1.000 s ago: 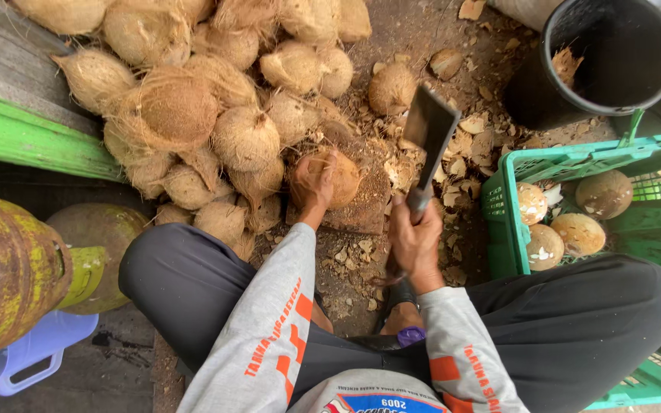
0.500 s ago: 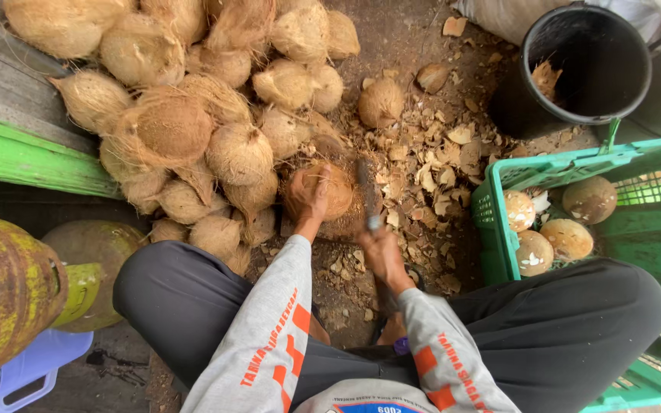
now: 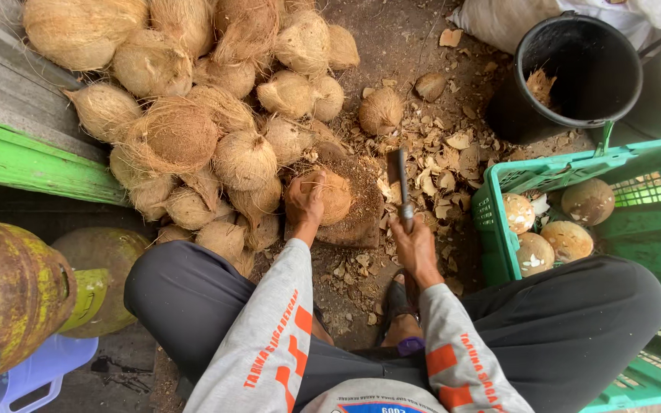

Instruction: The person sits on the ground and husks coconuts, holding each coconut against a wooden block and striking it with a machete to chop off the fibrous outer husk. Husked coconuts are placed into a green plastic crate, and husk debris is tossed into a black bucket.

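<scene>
My left hand [image 3: 304,200] grips a husked brown coconut [image 3: 334,196] and steadies it on a worn wooden chopping block [image 3: 357,218] on the ground in front of me. My right hand [image 3: 413,246] is closed on the handle of a cleaver [image 3: 400,183]. Its dark blade is seen edge-on and points away from me, just right of the coconut and block. Both arms wear grey sleeves with orange print.
A pile of fibrous coconuts [image 3: 193,115] fills the ground at upper left. A green plastic crate [image 3: 644,229] at right holds several trimmed coconuts [image 3: 568,237]. A black bucket [image 3: 575,69] stands behind it. Husk chips [image 3: 441,168] litter the dirt. A rusty gas cylinder [image 3: 9,291] lies at left.
The cleaver was raised with its flat blade showing a second ago. It came down toward the coconut and now stands edge-on just right of it. My left hand stayed on the coconut.
</scene>
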Demonstrator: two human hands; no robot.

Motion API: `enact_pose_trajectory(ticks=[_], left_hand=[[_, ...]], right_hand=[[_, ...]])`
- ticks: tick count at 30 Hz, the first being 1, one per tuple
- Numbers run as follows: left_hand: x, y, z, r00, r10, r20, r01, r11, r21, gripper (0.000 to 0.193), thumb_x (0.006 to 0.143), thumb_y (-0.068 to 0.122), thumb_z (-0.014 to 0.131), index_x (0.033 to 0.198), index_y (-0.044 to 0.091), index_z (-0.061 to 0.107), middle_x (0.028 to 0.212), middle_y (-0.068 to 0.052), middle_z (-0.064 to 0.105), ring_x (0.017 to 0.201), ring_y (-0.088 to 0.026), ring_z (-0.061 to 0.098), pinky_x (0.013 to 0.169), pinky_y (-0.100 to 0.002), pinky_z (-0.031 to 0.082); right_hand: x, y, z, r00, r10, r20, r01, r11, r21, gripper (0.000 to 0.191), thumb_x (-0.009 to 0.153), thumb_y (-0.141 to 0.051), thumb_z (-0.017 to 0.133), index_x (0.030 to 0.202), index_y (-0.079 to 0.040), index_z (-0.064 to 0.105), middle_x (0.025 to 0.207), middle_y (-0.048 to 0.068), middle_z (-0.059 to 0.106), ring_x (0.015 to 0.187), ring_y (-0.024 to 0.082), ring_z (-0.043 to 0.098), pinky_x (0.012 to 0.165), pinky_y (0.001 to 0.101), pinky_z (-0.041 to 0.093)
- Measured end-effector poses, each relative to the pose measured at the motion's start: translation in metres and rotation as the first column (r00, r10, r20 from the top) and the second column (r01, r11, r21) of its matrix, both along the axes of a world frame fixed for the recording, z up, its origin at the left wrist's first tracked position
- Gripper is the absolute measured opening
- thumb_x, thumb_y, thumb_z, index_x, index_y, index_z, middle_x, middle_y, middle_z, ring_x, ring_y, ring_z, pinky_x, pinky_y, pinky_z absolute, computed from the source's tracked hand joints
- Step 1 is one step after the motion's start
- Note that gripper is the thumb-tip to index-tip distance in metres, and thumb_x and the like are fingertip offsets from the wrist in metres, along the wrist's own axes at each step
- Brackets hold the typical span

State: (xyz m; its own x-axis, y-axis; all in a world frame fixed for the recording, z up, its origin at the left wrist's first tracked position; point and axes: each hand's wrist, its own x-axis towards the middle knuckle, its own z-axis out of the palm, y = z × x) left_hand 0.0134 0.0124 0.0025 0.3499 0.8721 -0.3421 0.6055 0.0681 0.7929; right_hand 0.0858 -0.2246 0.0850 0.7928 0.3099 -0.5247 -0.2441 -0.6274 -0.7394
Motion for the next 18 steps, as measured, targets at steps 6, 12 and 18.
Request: enact_pose_trajectory(ticks=[6,12,18], left_hand=[[0.006,-0.005,-0.006,0.998,0.05,-0.043,-0.045,0.992,0.119,0.065,0.08,0.077,0.061,0.097,0.015,0.064,0.102,-0.007,0.058,0.097,-0.026,0.058,0.076,-0.044,0.047],[0.002,-0.006,-0.005,0.995,0.076,-0.06,-0.073,0.995,0.063,0.064,0.079,0.077,0.061,0.1,0.017,0.066,0.103,-0.01,0.064,0.095,-0.027,0.063,0.078,-0.043,0.048],[-0.006,0.008,0.003,0.983,-0.018,0.183,0.032,0.996,-0.078,0.059,0.081,0.073,0.059,0.104,0.021,0.074,0.103,-0.003,0.075,0.091,-0.019,0.07,0.073,-0.036,0.055]], right_hand=[[-0.016,0.007,0.015,0.992,-0.113,0.063,0.07,0.881,0.467,0.027,0.104,-0.029,0.065,0.089,-0.009,0.057,0.059,-0.002,0.051,0.046,0.009,0.046,0.04,0.0282,0.037],[-0.046,0.019,-0.022,0.938,0.206,-0.279,-0.176,0.976,0.129,0.028,0.101,-0.033,0.065,0.107,-0.006,0.062,0.071,0.004,0.056,0.053,0.015,0.05,0.044,0.0309,0.043],[-0.009,-0.004,0.002,0.971,0.241,0.014,-0.238,0.966,-0.103,0.021,0.097,-0.028,0.065,0.108,-0.011,0.062,0.078,0.0,0.064,0.06,0.01,0.06,0.052,0.0275,0.051]])
